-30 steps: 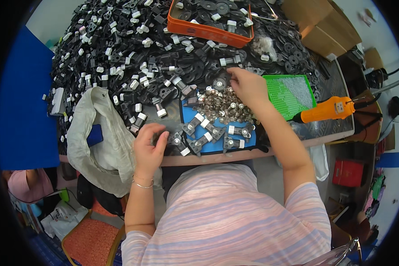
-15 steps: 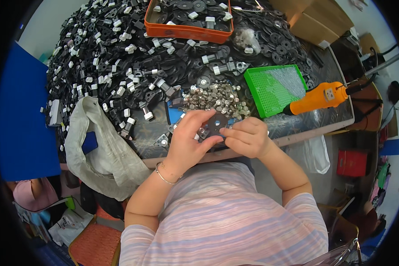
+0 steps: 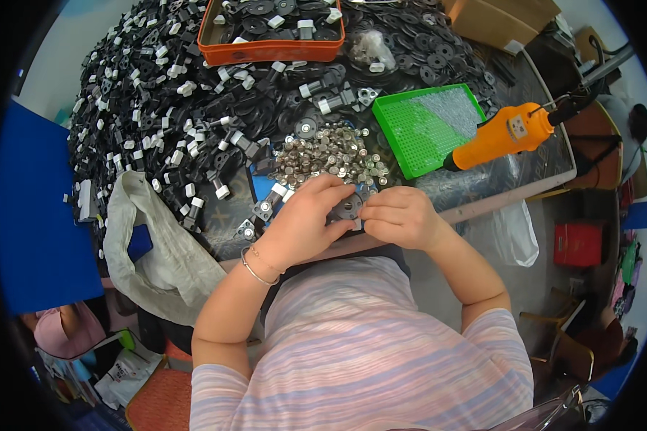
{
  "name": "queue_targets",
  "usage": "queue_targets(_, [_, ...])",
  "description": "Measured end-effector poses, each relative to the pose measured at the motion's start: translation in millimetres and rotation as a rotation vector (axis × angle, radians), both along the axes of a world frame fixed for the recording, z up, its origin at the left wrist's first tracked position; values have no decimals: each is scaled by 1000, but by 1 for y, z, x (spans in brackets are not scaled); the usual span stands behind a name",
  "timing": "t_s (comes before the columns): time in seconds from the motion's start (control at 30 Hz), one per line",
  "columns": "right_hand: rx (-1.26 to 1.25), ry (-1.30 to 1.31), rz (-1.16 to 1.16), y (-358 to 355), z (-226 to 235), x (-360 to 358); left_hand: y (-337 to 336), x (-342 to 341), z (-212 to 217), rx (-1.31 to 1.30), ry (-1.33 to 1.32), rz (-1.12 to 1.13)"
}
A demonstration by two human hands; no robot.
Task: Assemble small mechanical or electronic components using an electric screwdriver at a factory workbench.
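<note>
Near the table's front edge, my left hand [image 3: 310,217] curls its fingers and thumb around a dark round disc [image 3: 349,207] with a hole in its middle. My right hand [image 3: 401,218] is closed in a pinch at the disc's right edge; whatever lies between those fingertips is too small to make out. Just beyond the hands, a pile of small shiny metal fittings [image 3: 327,154] lies on a blue sheet [image 3: 261,188]. Black bracket-like parts with white ends [image 3: 266,206] rest beside my left hand.
A large heap of black parts with white pieces [image 3: 151,108] covers the left and back. An orange tin [image 3: 273,52] holds more discs. To the right are a green tray [image 3: 399,136] of small clear pieces and an orange power screwdriver [image 3: 499,136]. A pale cloth [image 3: 158,251] hangs over the front edge.
The view has shifted slightly, so the table's things sit further left and higher. The disc between my hands is turned a little; both hands stay at it.
</note>
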State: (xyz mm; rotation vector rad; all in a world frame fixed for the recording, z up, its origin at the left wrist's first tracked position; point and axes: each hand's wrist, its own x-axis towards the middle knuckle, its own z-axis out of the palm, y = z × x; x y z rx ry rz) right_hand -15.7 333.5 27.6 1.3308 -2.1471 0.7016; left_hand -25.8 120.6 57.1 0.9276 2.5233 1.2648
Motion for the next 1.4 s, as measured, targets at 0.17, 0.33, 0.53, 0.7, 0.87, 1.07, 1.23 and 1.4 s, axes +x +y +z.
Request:
queue_targets(0.17, [-21, 111, -148, 22, -3, 7, 7, -6, -17, -28, 9, 42])
queue_targets(0.33, [-691, 105, -547, 67, 1, 0, 17, -5, -35, -93, 165, 129])
queue_targets(0.53, [-1120, -537, -197, 64, 27, -27, 25, -5, -42, -149, 151, 122])
queue_targets(0.7, [-1136, -741, -1, 77, 39, -33, 28, -3, -44, -153, 173, 138])
queue_targets(0.87, [-1291, -674, 7, 74, 65, -32, 29, -4, -42, -171, 148, 134])
queue_targets(1.07, [-1341, -660, 49, 67, 58, -43, 31, 0, -45, -184, 134, 171])
queue_targets(1.23, [-1184, -460, -182, 58, 27, -65, 30, 1, -47, -191, 122, 168])
queue_targets(1.4, [-1251, -435, -165, 58, 19, -85, 30, 3, -49, -169, 146, 178])
